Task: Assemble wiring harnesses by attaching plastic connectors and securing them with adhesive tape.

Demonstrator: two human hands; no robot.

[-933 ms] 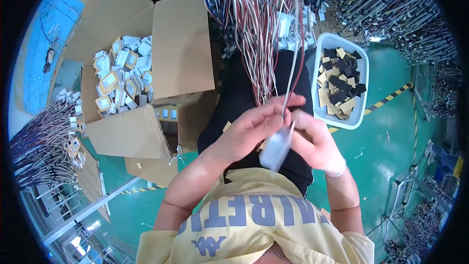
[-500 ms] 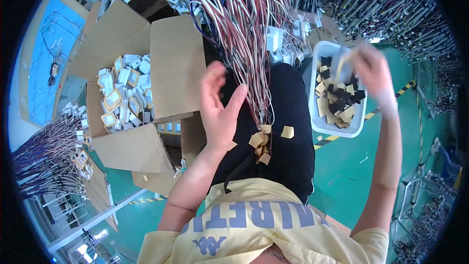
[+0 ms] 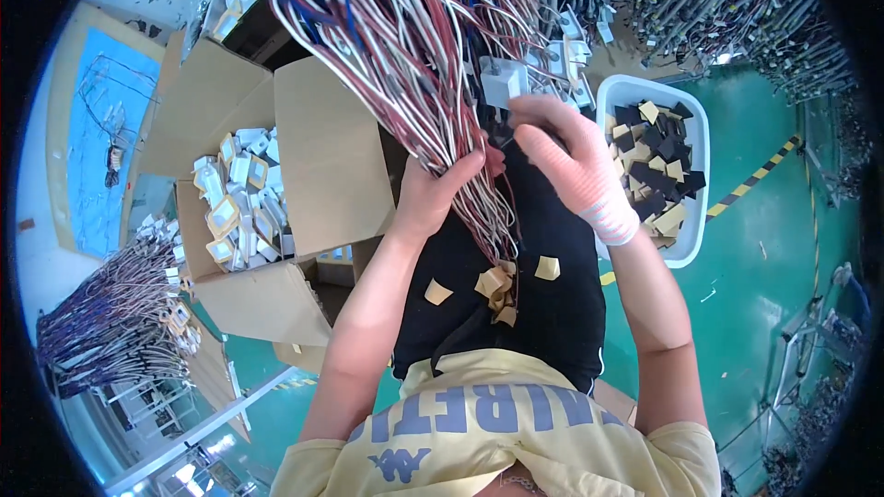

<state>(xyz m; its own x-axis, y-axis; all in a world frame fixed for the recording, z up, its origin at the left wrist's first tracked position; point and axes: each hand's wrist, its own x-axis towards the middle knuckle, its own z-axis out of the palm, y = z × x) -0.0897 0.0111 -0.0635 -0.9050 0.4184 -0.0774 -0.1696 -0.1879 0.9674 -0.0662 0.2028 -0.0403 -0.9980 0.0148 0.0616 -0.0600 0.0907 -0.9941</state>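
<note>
A thick bundle of red, white and blue wires (image 3: 391,83) runs from the top of the view down over my lap. My left hand (image 3: 437,191) is closed around part of this bundle. Just right of the wires is my right hand (image 3: 580,166), in what looks like a thin pale glove, its thumb and fingers apart. Those fingertips are close to a white plastic box (image 3: 504,83); whether they touch it I cannot tell. At the bundle's lower end, several folded tan pieces (image 3: 497,287) lie on my dark trousers. Single tan pieces (image 3: 437,292) lie to either side.
At my right stands a white bin (image 3: 700,212) of tan and black pieces. On the left is an open cardboard box (image 3: 262,304) filled with white plastic housings (image 3: 241,193). More wire bundles (image 3: 106,304) hang at far left and upper right (image 3: 737,18). Striped tape (image 3: 750,179) crosses the green floor.
My right hand has moved left from above the white bin to beside the wires. My left hand, open before, has closed around the bundle, which has shifted left.
</note>
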